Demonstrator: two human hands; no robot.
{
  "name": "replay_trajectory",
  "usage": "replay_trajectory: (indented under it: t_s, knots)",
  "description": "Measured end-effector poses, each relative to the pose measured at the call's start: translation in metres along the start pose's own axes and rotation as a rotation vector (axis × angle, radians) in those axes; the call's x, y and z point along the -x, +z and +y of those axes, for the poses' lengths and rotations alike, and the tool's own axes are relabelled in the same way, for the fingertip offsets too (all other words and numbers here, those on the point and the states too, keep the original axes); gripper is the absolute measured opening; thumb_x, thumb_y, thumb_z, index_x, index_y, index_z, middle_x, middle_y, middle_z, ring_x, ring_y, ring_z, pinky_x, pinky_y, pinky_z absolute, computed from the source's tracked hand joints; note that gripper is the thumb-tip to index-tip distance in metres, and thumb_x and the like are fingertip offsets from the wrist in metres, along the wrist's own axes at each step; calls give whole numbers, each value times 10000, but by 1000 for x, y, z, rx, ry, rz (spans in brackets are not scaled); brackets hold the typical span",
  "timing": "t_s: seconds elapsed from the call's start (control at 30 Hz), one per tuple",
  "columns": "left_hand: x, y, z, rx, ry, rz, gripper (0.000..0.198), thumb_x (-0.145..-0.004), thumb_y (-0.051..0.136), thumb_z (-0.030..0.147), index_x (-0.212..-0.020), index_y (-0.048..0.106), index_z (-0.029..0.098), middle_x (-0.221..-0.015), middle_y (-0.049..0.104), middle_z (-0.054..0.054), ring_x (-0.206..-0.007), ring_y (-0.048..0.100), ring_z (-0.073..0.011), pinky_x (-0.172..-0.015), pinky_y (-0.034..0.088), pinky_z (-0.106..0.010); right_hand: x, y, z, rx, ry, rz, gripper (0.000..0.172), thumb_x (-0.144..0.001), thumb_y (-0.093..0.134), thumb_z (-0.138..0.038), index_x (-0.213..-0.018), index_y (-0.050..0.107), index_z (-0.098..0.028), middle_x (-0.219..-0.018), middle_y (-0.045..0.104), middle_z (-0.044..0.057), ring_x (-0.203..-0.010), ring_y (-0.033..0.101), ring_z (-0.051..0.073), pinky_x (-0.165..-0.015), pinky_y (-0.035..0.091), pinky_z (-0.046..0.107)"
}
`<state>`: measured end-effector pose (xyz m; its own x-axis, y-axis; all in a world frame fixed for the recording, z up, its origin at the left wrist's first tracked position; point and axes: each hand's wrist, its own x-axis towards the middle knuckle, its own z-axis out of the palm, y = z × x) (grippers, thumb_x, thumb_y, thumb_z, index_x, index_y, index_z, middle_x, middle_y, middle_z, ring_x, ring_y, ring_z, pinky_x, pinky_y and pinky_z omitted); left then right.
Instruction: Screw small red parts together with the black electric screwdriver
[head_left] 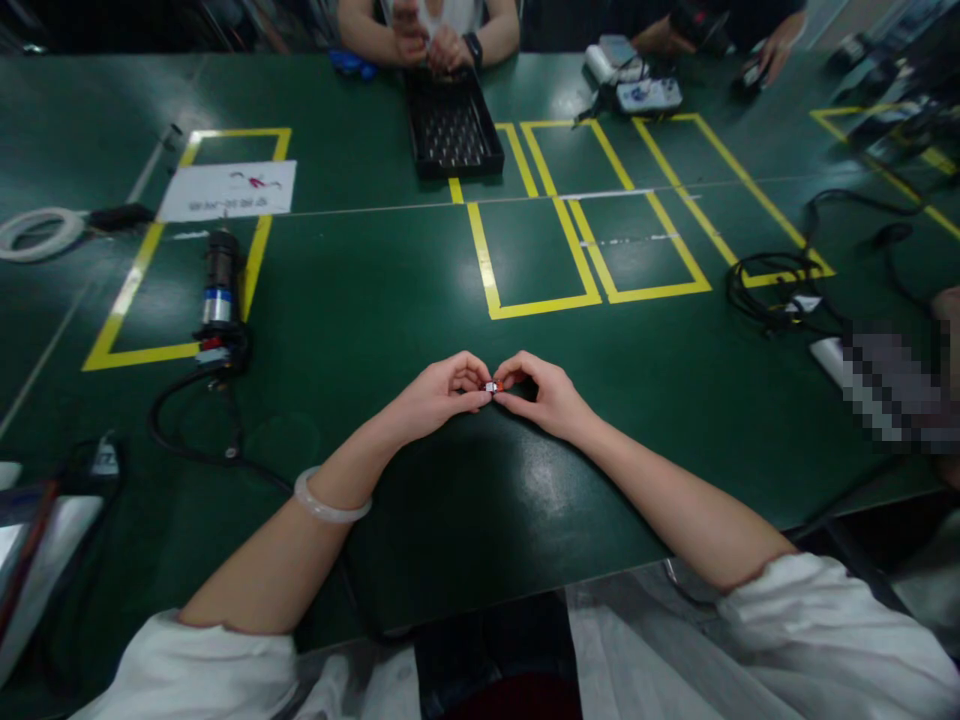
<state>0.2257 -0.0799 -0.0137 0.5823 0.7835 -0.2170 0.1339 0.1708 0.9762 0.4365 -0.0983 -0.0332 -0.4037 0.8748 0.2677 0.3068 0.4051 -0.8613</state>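
Observation:
My left hand (439,395) and my right hand (544,393) meet fingertip to fingertip over the middle of the green table (375,310). Between them they pinch a tiny part (490,386), silver with a red spot. Both hands have curled fingers closed on it. A pale bangle (330,500) circles my left wrist. The part is too small to name.
A black electric screwdriver (217,300) with its cable lies at the left inside yellow tape. A black slotted tray (452,125) sits at the far edge before another person's hands (427,45). Coiled black cables (772,285) lie at the right. A white paper sheet (229,190) is far left.

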Motion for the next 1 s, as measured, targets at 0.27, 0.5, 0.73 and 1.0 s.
replay_trajectory:
  t_s: [0.27, 0.5, 0.73, 1.0]
  knots:
    - [0, 0, -1, -25, 22, 15, 294, -764, 749, 213, -971, 554, 138, -938, 611, -22, -809, 598, -106, -737, 470, -253, 0, 0, 1, 20, 0, -18, 141, -850, 671, -178, -976, 610, -197, -937, 657, 26, -840, 638, 160, -780, 500, 299]
    - [0, 0, 1, -26, 12, 20, 329, -744, 757, 208, -991, 551, 141, -969, 614, -33, -830, 597, -111, -770, 473, -266, 0, 0, 0, 10, 8, -23, 121, -848, 653, -171, -955, 605, -199, -935, 652, 32, -841, 632, 165, -776, 500, 305]
    - [3, -8, 8, -93, -31, -25, 528, -787, 710, 270, -1260, 510, 150, -1029, 613, -68, -912, 608, -159, -799, 509, -308, -1, -3, 0, -14, 42, -17, 119, -845, 657, -182, -952, 608, -198, -868, 645, 8, -779, 615, 143, -741, 477, 283]
    - [41, -111, 34, -1033, -72, 487, 661, -913, 553, 451, -1470, 405, 127, -1354, 542, -160, -1246, 513, -295, -1072, 415, -465, -2, -4, 2, -54, 21, -21, 115, -847, 654, -171, -954, 614, -178, -857, 642, 6, -754, 603, 129, -741, 464, 273]
